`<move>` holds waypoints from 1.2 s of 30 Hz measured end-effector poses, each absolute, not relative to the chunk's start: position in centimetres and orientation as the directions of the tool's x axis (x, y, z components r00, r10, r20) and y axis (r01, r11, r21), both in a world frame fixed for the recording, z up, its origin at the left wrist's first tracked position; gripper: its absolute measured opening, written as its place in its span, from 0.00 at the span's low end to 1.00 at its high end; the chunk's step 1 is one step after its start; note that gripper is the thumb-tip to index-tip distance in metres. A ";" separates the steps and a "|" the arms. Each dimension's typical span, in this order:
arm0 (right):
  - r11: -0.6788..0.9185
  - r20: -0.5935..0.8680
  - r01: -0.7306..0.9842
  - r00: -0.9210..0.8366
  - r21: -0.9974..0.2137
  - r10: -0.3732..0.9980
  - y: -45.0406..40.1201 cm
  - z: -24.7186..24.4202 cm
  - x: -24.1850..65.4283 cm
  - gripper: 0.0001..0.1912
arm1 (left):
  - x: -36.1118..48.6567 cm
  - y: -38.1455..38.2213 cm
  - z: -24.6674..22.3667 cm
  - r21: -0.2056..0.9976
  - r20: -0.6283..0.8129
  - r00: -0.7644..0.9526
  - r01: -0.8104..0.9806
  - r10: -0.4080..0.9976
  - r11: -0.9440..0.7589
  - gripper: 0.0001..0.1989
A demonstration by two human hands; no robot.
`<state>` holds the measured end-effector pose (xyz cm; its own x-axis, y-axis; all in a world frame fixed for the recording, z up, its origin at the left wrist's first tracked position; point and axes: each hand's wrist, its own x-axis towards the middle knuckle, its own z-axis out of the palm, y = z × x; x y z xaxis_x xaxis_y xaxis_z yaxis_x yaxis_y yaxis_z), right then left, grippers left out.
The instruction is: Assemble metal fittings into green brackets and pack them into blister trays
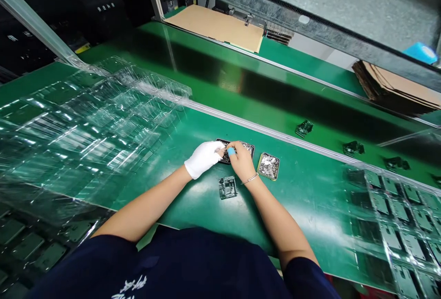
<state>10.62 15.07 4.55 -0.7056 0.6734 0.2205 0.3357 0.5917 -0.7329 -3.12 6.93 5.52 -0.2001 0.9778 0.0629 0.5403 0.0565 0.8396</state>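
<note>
My left hand (204,157), in a white glove with bare fingertips, is closed in a pinch above a dark tray of small metal parts (248,146). Against its fingertips, my right hand (242,162) pinches too, a blue wrap around one finger and a bracelet at the wrist. Whatever lies between the fingers is too small to make out. Both hands hide much of the tray. Just right of my right hand sits a second small tray (268,166), full of silvery pieces. Nearer to me, a dark square mechanical assembly (228,187) rests on the green bench.
Stacked transparent plastic trays (103,101) cover the left side. More trays with flat parts (403,211) stand at right. Several dark assemblies (304,128) lie on the green strip behind a metal rail (241,123). Overhead hangs a metal shelf (292,0); cardboard sheets (217,25) lie at the back.
</note>
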 end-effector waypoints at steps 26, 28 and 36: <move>0.616 0.323 0.088 -0.789 -0.783 0.522 14.8 6.4 12.4 0.07 | -2.3 5.2 7.3 0.983 -0.032 -0.150 0.175 0.988 0.058 0.13; 0.628 0.324 0.085 -0.799 -0.773 0.506 14.7 6.5 12.5 0.06 | -2.3 5.1 7.5 0.980 -0.026 -0.132 0.194 0.991 0.052 0.12; 0.414 0.152 0.204 -0.718 -0.887 0.679 14.3 6.2 12.1 0.08 | -1.6 4.6 8.2 0.983 -0.046 -0.162 0.166 0.986 0.073 0.11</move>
<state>12.13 14.31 6.23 -0.7179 0.6795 0.1516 0.2044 0.4139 -0.8871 -1.64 4.62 8.16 -0.1624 0.9857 -0.0456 0.1659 0.0728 0.9835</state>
